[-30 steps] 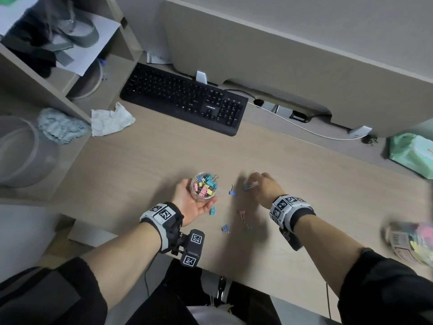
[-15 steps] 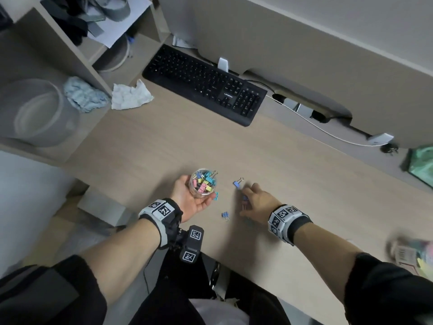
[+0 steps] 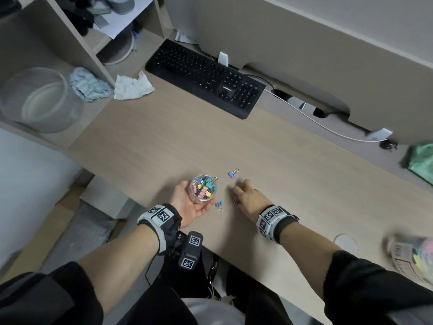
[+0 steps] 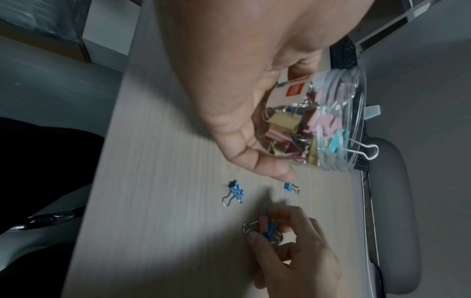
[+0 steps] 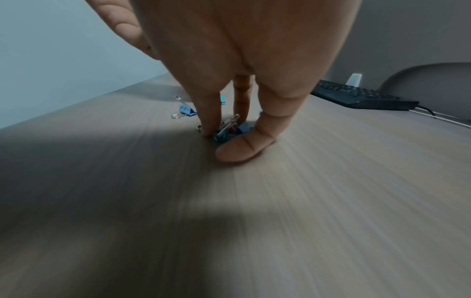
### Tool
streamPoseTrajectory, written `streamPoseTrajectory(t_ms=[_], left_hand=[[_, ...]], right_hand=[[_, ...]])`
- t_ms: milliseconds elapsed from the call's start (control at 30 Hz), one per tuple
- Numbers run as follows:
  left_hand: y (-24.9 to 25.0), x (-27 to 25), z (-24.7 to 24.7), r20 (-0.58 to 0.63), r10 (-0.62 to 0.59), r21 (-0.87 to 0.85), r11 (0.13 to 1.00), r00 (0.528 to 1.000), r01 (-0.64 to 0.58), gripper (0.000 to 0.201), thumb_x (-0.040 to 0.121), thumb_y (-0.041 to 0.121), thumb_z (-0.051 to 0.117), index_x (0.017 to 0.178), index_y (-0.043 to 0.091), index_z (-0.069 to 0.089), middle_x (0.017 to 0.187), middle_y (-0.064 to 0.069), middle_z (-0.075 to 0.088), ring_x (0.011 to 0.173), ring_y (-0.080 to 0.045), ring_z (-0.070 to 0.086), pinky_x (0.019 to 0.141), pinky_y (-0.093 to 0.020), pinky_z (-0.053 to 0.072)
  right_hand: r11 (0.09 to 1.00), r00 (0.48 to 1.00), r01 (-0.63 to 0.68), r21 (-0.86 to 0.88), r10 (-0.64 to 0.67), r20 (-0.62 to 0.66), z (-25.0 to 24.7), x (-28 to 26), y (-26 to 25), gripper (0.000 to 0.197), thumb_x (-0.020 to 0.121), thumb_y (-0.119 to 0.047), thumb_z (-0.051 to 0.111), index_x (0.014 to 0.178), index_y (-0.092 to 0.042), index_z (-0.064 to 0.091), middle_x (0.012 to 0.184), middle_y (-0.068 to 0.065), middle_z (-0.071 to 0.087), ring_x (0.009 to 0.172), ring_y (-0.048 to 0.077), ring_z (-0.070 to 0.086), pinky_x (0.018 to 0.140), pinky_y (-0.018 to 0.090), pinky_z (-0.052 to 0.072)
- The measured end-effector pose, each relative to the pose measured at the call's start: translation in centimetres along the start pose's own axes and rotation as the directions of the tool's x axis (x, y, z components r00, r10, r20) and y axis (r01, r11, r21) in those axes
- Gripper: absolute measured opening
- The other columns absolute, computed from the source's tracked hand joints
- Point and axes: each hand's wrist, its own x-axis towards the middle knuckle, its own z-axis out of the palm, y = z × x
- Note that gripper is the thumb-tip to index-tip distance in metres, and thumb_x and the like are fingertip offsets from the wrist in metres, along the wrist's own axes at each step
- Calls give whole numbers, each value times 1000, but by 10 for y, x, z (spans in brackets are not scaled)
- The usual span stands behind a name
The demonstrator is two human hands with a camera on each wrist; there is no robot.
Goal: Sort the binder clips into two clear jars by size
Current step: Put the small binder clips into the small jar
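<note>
Since a moment ago, the right hand (image 3: 249,199) has slid back toward the desk's (image 3: 293,174) near edge, fingers curled, pinching a pink and a blue clip (image 4: 266,228). Left hand (image 3: 187,204) cups the clear jar (image 3: 202,188), its label unreadable. Black keyboard (image 3: 206,77) reads "Lenovo".

The place was an office workstation: a pale wood-grain desk (image 3: 269,160) backed by a grey partition panel (image 3: 304,55), with a black keyboard (image 3: 203,76) pushed against it and a white cable (image 3: 311,118) running through a slot behind. An open shelf unit (image 3: 77,38) at the left held papers and a clear tub (image 3: 39,99), and small coloured binder clips (image 3: 203,187) lay about as stationery
</note>
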Motion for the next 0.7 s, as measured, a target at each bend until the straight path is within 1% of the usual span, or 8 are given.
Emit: streamPoseTrajectory(t_ms=[100, 167, 267, 400, 533, 600, 633, 700], left_hand=[[6, 1, -2, 4, 1, 16, 1000, 1000, -1, 57, 102, 43, 33, 126, 1, 63, 126, -26, 67, 100, -36, 66, 76, -38, 56], [11, 3, -2, -3, -3, 23, 1000, 1000, 3, 57, 103, 43, 32, 126, 2, 63, 126, -26, 68, 100, -36, 67, 75, -37, 56], [20, 6, -1, -4, -5, 41, 999, 1000, 5, 56, 103, 43, 32, 125, 2, 63, 126, -26, 67, 101, -36, 66, 73, -37, 57], [29, 8, 3, 10, -17, 59, 998, 1000, 17, 56, 102, 42, 32, 125, 2, 63, 126, -25, 68, 103, -37, 65, 75, -37, 56], [34, 11, 7, 14, -35, 61, 998, 999, 34, 56, 102, 44, 32, 123, 3, 64, 123, -24, 69, 100, -35, 66, 78, -38, 55], [35, 12, 9, 15, -41, 63, 997, 999, 40, 56, 102, 44, 33, 122, 3, 64, 119, -24, 70, 99, -35, 67, 77, -38, 55], [35, 13, 9, 17, -43, 63, 997, 999, 42, 56, 102, 44, 33, 121, 3, 64, 117, -23, 70, 99, -35, 66, 77, -38, 55], [37, 14, 13, 20, -51, 71, 996, 999, 49, 55, 103, 44, 32, 118, 3, 65, 111, -23, 70, 98, -35, 66, 77, -38, 55]], right_hand=[[998, 999, -33, 46, 34, -19, -2, 3, -4, 35, 93, -9, 44, 127, -14, 46, 125, 16, 36, 88, 43, 62, 79, 41, 47], [997, 998, -47, 66, 49, -29, -3, 6, -6, 31, 94, -9, 42, 123, -12, 49, 123, 17, 37, 86, 43, 62, 78, 40, 47], [990, 995, -97, 104, 99, -12, -6, 11, -8, 21, 94, -12, 45, 112, -7, 54, 123, 17, 41, 86, 43, 62, 81, 39, 50], [976, 985, -172, 131, 174, -11, -10, 16, -5, 23, 91, -15, 51, 111, -3, 54, 128, 18, 40, 88, 43, 62, 79, 39, 48], [951, 968, -240, 194, 250, -31, -19, 15, 0, 21, 88, -15, 56, 107, -5, 55, 119, 17, 42, 84, 42, 62, 75, 37, 47], [921, 955, -271, 281, 295, -45, -25, 13, 3, 11, 85, -14, 58, 95, -9, 56, 111, 14, 45, 81, 36, 60, 74, 34, 48], [899, 946, -286, 332, 320, -52, -30, 12, 5, 8, 83, -14, 60, 89, -11, 56, 106, 11, 45, 79, 33, 57, 73, 32, 46], [866, 940, -269, 421, 332, -81, -41, 11, 4, 10, 79, -18, 63, 84, -12, 58, 98, 8, 47, 77, 30, 55, 71, 29, 45]])
